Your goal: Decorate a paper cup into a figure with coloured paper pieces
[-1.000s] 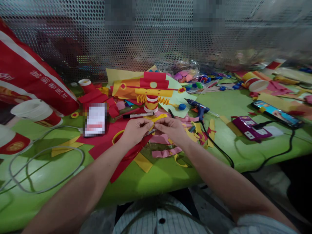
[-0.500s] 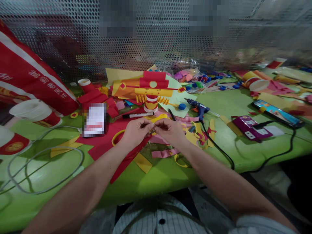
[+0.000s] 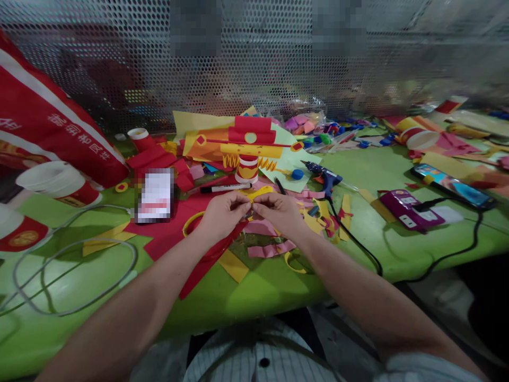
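My left hand (image 3: 225, 213) and my right hand (image 3: 278, 212) meet fingertip to fingertip above the middle of the table. Both are closed in a pinch, and whatever lies between the fingers is too small and too covered to make out. Just behind them is a yellow paper piece (image 3: 261, 191), beside a white-and-black marker (image 3: 226, 188). Farther back stands a paper figure with a red hat (image 3: 254, 127), a yellow face and a paper-cup body (image 3: 247, 171). Red paper (image 3: 167, 241) and yellow-handled scissors (image 3: 190, 223) lie by my left wrist.
A blue glue gun (image 3: 326, 179) with a black cord lies to the right, near a purple box (image 3: 411, 208) and a phone (image 3: 453, 184). Leftward are another phone (image 3: 156, 195), a looped white cable (image 3: 71, 314), paper cups (image 3: 59, 183) and a large red bag (image 3: 59, 116).
My fingertips have shifted very slightly while staying pinched together. Everything on the table keeps its place.
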